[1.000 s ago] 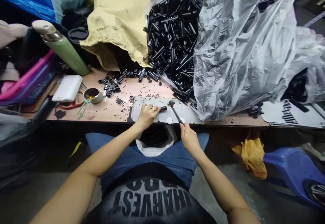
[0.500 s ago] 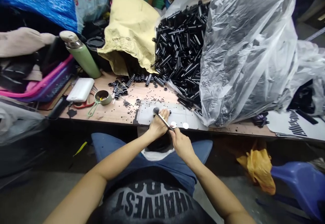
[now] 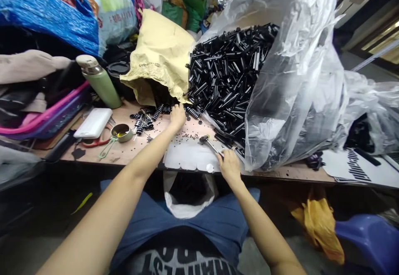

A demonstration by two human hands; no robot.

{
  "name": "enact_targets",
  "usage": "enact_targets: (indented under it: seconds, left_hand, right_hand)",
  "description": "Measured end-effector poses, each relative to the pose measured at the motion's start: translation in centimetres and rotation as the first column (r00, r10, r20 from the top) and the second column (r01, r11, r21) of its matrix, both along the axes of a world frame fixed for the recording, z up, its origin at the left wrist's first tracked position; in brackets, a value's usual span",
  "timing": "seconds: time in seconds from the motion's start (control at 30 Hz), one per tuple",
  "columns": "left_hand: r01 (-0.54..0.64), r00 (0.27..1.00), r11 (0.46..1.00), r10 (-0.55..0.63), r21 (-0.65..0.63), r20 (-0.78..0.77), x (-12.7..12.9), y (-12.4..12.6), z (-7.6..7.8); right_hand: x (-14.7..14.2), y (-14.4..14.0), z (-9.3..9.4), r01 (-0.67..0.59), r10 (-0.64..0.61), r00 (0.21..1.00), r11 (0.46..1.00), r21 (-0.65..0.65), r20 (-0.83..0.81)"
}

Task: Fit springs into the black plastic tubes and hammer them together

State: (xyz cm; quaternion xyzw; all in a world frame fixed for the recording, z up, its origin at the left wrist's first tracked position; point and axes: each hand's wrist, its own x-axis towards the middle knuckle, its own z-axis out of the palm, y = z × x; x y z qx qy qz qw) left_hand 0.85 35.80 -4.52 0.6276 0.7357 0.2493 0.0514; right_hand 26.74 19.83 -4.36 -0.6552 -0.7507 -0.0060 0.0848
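My left hand (image 3: pixel 178 116) reaches to the mouth of a yellow bag (image 3: pixel 162 50), among small ribbed black pieces (image 3: pixel 158 112). Its fingers are curled downward, and their tips are hidden, so I cannot make out what they hold. My right hand (image 3: pixel 230 164) is closed around the handle of a small hammer (image 3: pixel 212 145) with a dark head and a shiny metal shaft. The hammer's head is over the bench, just beyond a pale flat sheet (image 3: pixel 183 154) at the bench edge.
A clear plastic bag (image 3: pixel 280 112) spills black tubes (image 3: pixel 224 75) onto the bench. On the left are a green flask (image 3: pixel 102 85), a white box-like device (image 3: pixel 93 123), a small cup (image 3: pixel 122 132) and red-handled scissors (image 3: pixel 96 141). A white sack (image 3: pixel 187 211) hangs open between my knees.
My left hand has left the sheet and moved forward to the ribbed pieces. The right hand has shifted right with the hammer. The view has tilted up, uncovering the sack's opening.
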Motion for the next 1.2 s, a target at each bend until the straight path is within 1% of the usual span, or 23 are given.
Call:
enact_targets:
  seconds: [0.07, 0.17, 0.3, 0.4, 0.43, 0.47, 0.53, 0.6, 0.63, 0.67, 0.73, 0.77, 0.8, 0.87, 0.9, 0.93, 0.97, 1.0, 1.03, 1.1, 1.13, 1.17, 1.2]
  left_hand:
    - [-0.015, 0.999, 0.997, 0.012, -0.075, -0.05, -0.5, 3.0, -0.2]
    - [-0.009, 0.997, 0.987, -0.003, -0.158, -0.078, -0.1, 4.4, -0.6]
    - [0.019, 1.0, 0.985, -0.02, -0.174, -0.004, 0.1, 3.1, -0.8]
    - [0.006, 0.968, 0.996, 0.018, -0.094, 0.25, -0.6, 1.2, -0.6]
    - [-0.007, 0.919, 0.997, 0.037, -0.078, 0.393, -0.8, 0.4, -0.5]
    - [-0.012, 0.834, 0.997, 0.054, -0.079, 0.549, -1.0, -0.4, -0.4]
    - [0.02, 0.569, 0.994, 0.08, -0.111, 0.818, -1.0, -2.4, -0.2]
    - [0.095, 0.281, 0.986, 0.104, -0.135, 0.954, -0.4, -4.3, 0.0]
    - [0.134, 0.168, 0.98, 0.125, -0.148, 0.978, 0.1, -5.1, 0.1]
    - [0.174, 0.078, 0.97, 0.156, -0.168, 0.985, 0.7, -5.8, 0.2]
    - [0.272, -0.064, 0.94, 0.233, -0.208, 0.97, 2.1, -6.7, 0.5]
    - [0.317, -0.126, 0.924, 0.264, -0.213, 0.956, 2.8, -6.9, 0.7]
    - [0.351, -0.182, 0.913, 0.283, -0.206, 0.942, 3.4, -6.9, 0.8]
    - [0.361, -0.246, 0.916, 0.276, -0.176, 0.929, 4.4, -6.8, 1.0]
    - [0.332, -0.237, 0.929, 0.25, -0.163, 0.939, 4.6, -6.6, 1.0]
    - [0.287, -0.19, 0.946, 0.211, -0.151, 0.959, 4.7, -6.5, 1.0]
    - [0.236, -0.109, 0.962, 0.164, -0.135, 0.98, 4.6, -6.5, 1.0]
    - [0.191, -0.006, 0.975, 0.115, -0.111, 0.993, 4.5, -6.5, 0.9]
    - [0.16, 0.1, 0.984, 0.068, -0.083, 0.993, 4.2, -6.6, 0.8]
    - [0.155, 0.258, 0.987, -0.004, -0.037, 0.966, 3.8, -7.0, 0.8]
    - [0.171, 0.297, 0.985, -0.028, -0.024, 0.955, 3.7, -7.2, 0.8]
    - [0.193, 0.313, 0.981, -0.048, -0.014, 0.948, 3.6, -7.5, 0.8]
    - [0.215, 0.32, 0.977, -0.063, -0.007, 0.945, 3.7, -7.7, 0.9]
  right_hand:
    - [-1.5, 2.6, 0.8, -0.081, 0.086, 0.995, 0.993, 0.09, -0.053]
    - [-4.8, 8.4, 2.5, -0.198, 0.212, 0.974, 0.968, 0.154, -0.077]
    - [-9.0, 16.5, 3.5, -0.279, 0.288, 0.95, 0.956, 0.087, -0.119]
    - [-10.6, 19.8, 3.1, -0.269, 0.272, 0.939, 0.962, 0.046, -0.211]
    - [-10.6, 20.1, 2.8, -0.265, 0.266, 0.933, 0.963, 0.038, -0.242]
    - [-10.5, 20.0, 2.5, -0.261, 0.259, 0.925, 0.965, 0.032, -0.277]
    - [-9.8, 19.1, 1.7, -0.249, 0.245, 0.909, 0.968, 0.033, -0.337]
    - [-8.9, 17.2, 0.9, -0.233, 0.226, 0.853, 0.971, 0.045, -0.471]
    - [-8.6, 16.1, 0.5, -0.226, 0.207, 0.772, 0.973, 0.045, -0.601]
    - [-8.3, 15.0, 0.0, -0.224, 0.172, 0.638, 0.974, 0.033, -0.751]
    - [-8.1, 12.7, -1.0, -0.239, 0.063, 0.298, 0.971, -0.011, -0.953]
    - [-8.1, 11.7, -1.5, -0.254, 0.013, 0.175, 0.967, -0.033, -0.984]
    - [-8.1, 10.8, -1.9, -0.266, -0.017, 0.126, 0.963, -0.051, -0.992]
    - [-8.0, 9.5, -2.6, -0.266, -0.03, 0.139, 0.962, -0.067, -0.99]
    - [-7.8, 9.0, -2.6, -0.254, -0.026, 0.159, 0.965, -0.066, -0.987]
    - [-7.4, 8.8, -2.5, -0.238, -0.026, 0.166, 0.969, -0.065, -0.986]
    - [-7.1, 8.6, -2.2, -0.216, -0.01, 0.193, 0.975, -0.053, -0.981]
    - [-6.6, 8.5, -1.7, -0.196, 0.034, 0.26, 0.98, -0.018, -0.965]
    - [-6.2, 8.5, -1.0, -0.193, 0.108, 0.369, 0.98, 0.038, -0.923]
    - [-5.7, 8.7, 0.8, -0.289, 0.318, 0.635, 0.943, 0.165, -0.704]
    - [-5.6, 8.8, 1.7, -0.374, 0.421, 0.729, 0.906, 0.201, -0.54]
    - [-5.7, 8.9, 2.6, -0.456, 0.501, 0.774, 0.865, 0.206, -0.388]
    - [-6.0, 9.1, 3.3, -0.517, 0.551, 0.783, 0.834, 0.191, -0.287]
